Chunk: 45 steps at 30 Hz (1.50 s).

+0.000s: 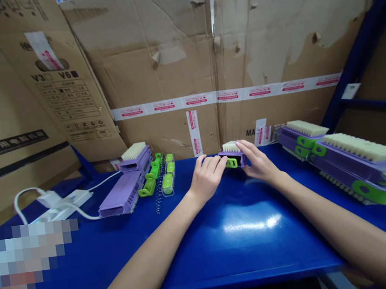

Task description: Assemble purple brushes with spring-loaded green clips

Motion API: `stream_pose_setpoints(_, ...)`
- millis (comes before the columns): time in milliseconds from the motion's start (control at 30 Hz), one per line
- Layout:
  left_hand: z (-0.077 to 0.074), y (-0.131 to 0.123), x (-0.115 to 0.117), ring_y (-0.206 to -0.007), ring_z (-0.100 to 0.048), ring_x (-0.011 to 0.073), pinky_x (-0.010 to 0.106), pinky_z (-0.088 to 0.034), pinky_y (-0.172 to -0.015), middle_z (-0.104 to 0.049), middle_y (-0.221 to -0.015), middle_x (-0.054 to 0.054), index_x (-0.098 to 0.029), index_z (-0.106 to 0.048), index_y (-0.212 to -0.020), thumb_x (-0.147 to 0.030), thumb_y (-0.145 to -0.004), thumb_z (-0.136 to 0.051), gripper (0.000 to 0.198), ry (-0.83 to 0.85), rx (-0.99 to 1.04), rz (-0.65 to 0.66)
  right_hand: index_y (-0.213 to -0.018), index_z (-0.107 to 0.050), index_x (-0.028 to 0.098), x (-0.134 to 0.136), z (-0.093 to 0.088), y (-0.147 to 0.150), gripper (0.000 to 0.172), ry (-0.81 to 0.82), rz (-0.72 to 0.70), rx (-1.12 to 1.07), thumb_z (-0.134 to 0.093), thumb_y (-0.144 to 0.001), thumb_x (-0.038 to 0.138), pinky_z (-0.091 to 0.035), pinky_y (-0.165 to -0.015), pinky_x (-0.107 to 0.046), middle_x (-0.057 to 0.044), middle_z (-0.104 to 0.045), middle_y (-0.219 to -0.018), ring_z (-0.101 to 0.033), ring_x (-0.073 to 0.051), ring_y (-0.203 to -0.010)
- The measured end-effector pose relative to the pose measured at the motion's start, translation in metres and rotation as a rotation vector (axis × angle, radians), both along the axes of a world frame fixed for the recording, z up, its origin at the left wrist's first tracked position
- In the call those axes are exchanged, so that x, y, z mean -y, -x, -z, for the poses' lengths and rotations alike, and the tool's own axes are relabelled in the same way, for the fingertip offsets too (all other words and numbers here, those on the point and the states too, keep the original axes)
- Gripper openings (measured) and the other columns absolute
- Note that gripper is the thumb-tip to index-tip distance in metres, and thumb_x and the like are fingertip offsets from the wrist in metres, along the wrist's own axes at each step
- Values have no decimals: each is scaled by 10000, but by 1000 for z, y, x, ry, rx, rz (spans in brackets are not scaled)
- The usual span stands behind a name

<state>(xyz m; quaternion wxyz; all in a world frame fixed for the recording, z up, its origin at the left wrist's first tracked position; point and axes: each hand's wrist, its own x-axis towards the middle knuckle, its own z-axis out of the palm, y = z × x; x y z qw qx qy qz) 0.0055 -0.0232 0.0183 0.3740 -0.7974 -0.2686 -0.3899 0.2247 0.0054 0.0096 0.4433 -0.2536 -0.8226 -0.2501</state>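
Near the back of the blue table, my right hand grips a purple brush body from its right side. Cream bristles point up from its top, and a dark hollow opening faces me. My left hand has its fingers closed on a green plastic piece with slots, held at that opening. How far the green piece sits inside cannot be made out. The fingertips partly cover both parts.
At left lie purple brush bodies, green brackets, springs and small clear-and-green containers. A white power strip with cables is farther left. Several bristled brushes with green parts lie at right. Cardboard walls the back.
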Motion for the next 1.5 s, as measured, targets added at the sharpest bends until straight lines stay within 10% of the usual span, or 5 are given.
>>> stream_pose_setpoints(733,-12,2,-2,-957,-566,185,367,-446,-857,-646,-1021,76,-157,-568,-1085,-177,-870,-528,220,304,122,177,-1463,-212,215,0,1,0,756,-5,-17,2,-463,-775,31,-474,-1002,-453,-158,-451,-1352,-467,-277,-1252)
stream_pose_setpoints(1500,-14,4,-2,-914,-572,184,369,-437,-876,-660,-985,71,-145,-578,-1016,-152,-862,-532,161,245,41,174,-1466,-199,220,-1,2,0,749,-32,-7,31,-458,-787,40,-485,-988,-442,-164,-458,-1338,-477,-275,-1243)
